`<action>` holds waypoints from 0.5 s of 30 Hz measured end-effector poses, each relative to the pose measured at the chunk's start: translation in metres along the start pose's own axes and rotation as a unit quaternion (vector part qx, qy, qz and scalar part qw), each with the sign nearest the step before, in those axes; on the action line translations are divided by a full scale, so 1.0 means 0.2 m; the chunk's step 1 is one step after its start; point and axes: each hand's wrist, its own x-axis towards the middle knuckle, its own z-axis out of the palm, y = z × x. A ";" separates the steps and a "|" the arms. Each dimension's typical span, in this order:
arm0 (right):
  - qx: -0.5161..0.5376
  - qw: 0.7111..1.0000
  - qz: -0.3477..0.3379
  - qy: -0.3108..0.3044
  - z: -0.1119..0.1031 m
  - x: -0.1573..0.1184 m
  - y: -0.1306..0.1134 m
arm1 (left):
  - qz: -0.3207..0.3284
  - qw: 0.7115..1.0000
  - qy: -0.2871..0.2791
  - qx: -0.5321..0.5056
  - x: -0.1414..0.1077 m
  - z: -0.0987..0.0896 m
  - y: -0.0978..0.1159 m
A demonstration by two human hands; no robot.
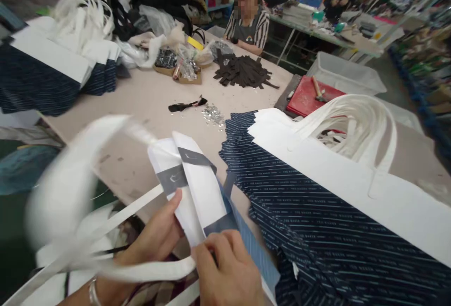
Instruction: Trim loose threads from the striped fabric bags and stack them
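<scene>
L hand + R hand both pinching folded white bag, aligning grey tabs; next prob needs a flat press w/ edges square.

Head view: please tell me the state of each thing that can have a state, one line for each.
Left hand: closed on the folded white bag.
Right hand: gripping the folded white bag at its lower edge.
Folded white bag: folded flat, held above the table edge.
White strap: blurred, in motion.
Striped bag stack: lying flat, fanned.
Hammer: lying on the red board.
</scene>
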 end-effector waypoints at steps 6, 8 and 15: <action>0.022 0.984 0.169 0.044 0.25 -0.21 -0.27 | 0.056 0.995 0.084 0.019 -0.04 -0.07 0.01; 0.066 0.995 0.080 0.008 0.18 -0.16 -0.23 | 0.038 0.993 0.106 0.034 -0.04 -0.08 0.03; -0.170 0.976 0.027 -0.132 -0.42 0.26 0.64 | 0.041 0.989 0.136 0.026 -0.08 -0.09 0.13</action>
